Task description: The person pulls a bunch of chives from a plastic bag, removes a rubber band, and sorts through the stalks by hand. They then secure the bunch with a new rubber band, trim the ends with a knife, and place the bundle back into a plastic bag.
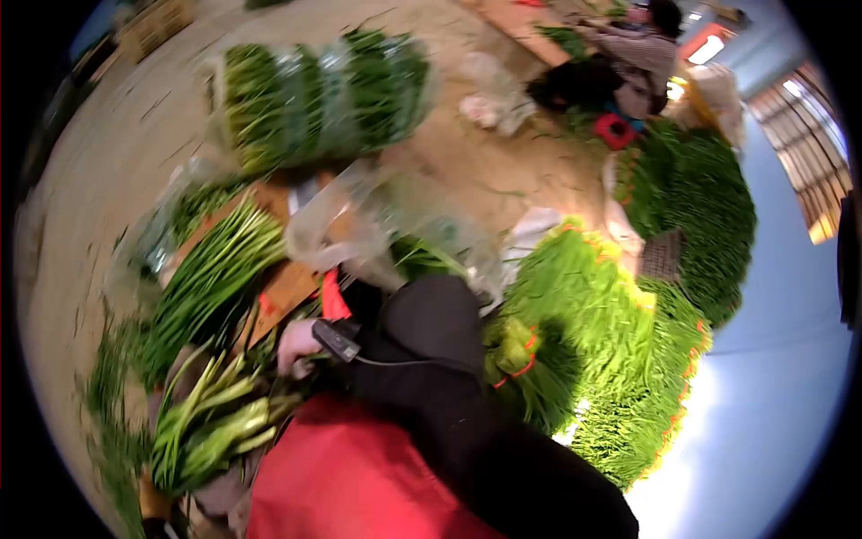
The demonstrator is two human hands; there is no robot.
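Note:
My right hand (297, 347), with a black sleeve and a small dark device at the wrist, is closed beside the lower left greens. Its fingers are partly hidden, and what they hold is too small to tell. Thick pale-green stems (220, 422) lie to its left over brown cloth. Above them, a bundle of long green leaves (211, 283) rests on a brown board (292, 280). A red strip (334, 295) hangs just above the hand. My left hand cannot be made out among the greens and cloth at the lower left.
Plastic-wrapped greens (323, 99) lie at the top. Clear plastic bags (359, 216) are above my sleeve. Large heaps of bundled greens (593, 332) stand at the right, against a blue wall (790, 359). A person (633, 58) sits at the upper right.

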